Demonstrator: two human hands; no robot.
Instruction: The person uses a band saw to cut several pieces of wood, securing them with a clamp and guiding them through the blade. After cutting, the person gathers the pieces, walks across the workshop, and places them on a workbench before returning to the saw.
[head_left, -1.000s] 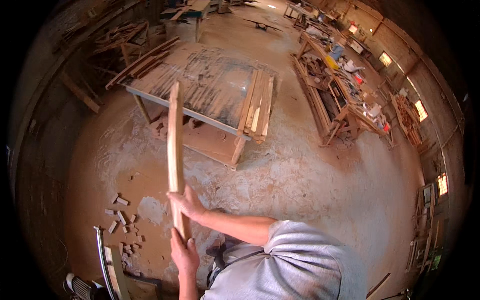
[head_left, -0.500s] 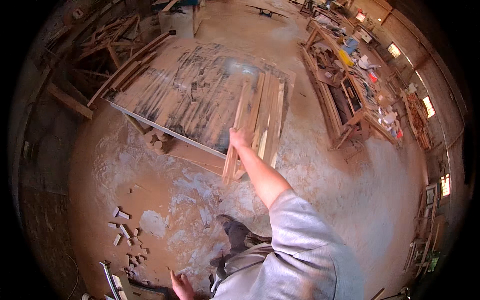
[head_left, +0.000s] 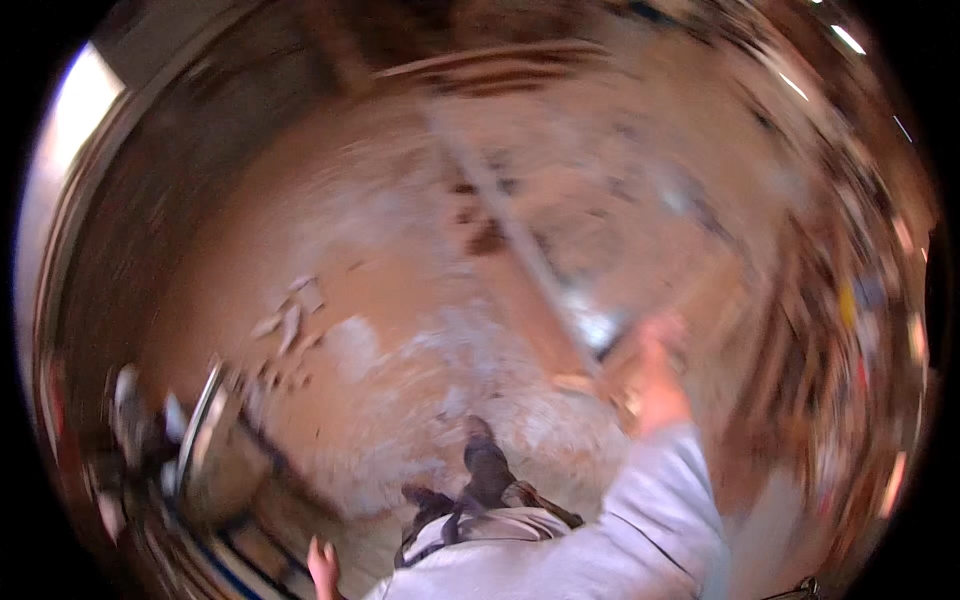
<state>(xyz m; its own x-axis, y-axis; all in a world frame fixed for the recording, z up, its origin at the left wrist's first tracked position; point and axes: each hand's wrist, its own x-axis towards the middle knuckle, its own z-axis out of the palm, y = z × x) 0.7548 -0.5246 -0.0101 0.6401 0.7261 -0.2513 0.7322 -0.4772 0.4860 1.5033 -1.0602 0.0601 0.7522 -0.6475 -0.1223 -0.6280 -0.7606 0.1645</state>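
Observation:
My right hand point(head_left: 660, 345) reaches to the near corner of a low work table point(head_left: 530, 255), which has a pale edge and a dusty, dark-stained top. Motion smears the fingers, but the hand is closed at the near ends of wooden strips point(head_left: 622, 385) lying along the table's right side. How many strips it grips cannot be made out. Low at the left, away from the table, my left hand point(head_left: 323, 565) hangs with finger and thumb apart and nothing in it.
Small wood offcuts point(head_left: 290, 325) are scattered on the dusty floor at left. A machine or stand with a metal bar point(head_left: 203, 415) is beside my left hand. Long timbers point(head_left: 490, 65) lie along the table's far edge. A blurred, cluttered bench point(head_left: 840, 330) runs along the right.
My view has swung left, so the table and strips now appear farther right and blurred. My right hand stays at the strips' near ends; my left hand still hangs low at the left.

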